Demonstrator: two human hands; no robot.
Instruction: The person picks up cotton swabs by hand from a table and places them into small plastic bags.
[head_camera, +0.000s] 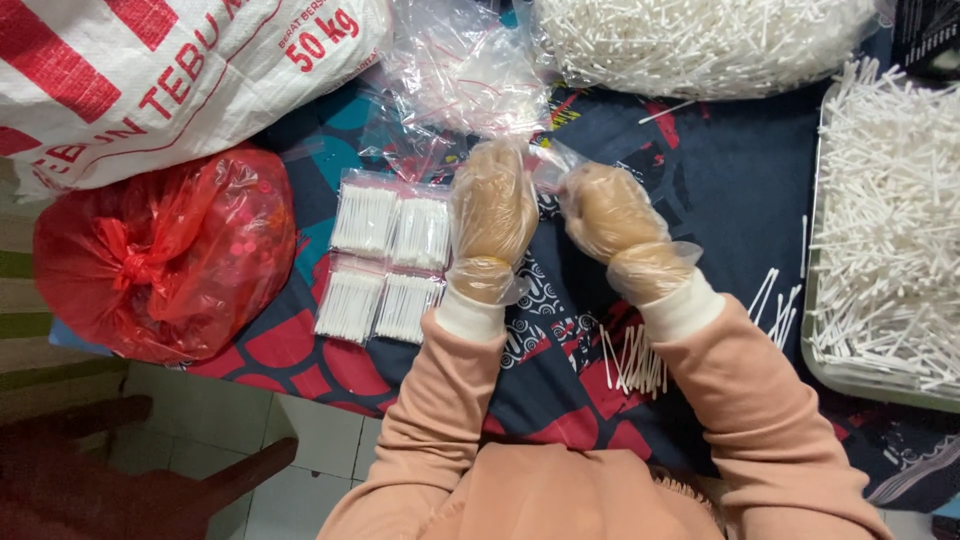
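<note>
Holding a small clear bag (545, 165) between them, the left hand (490, 215) and right hand (612, 215) meet just above the patterned cloth (700, 170); both wear loose plastic gloves, and the fingers of each are curled shut on the bag's edges. The bag looks empty, though its thin film is hard to tell from the gloves.

Slipping seems the likeliest trouble: glove on slick film gives a poor hold, and the bag could drop or its mouth fold closed. A tug too sharp might tear it. The sleeves hang close to the loose sticks (632, 360) lying on the cloth below the wrists, so a sweep of the forearm could scatter them. The four filled packets (385, 262) sit just beside the left hand and could be nudged out of their square.

Fingertips are hidden behind the backs of the hands, so how the bag is pinched cannot be seen. The heap of empty bags (455, 70) blurs into glare. The tray of sticks (885, 230) at right, the pile of sticks (700, 40) at top, the white sack (150, 80) and the red bag (165, 255) are partly cut off or opaque.
</note>
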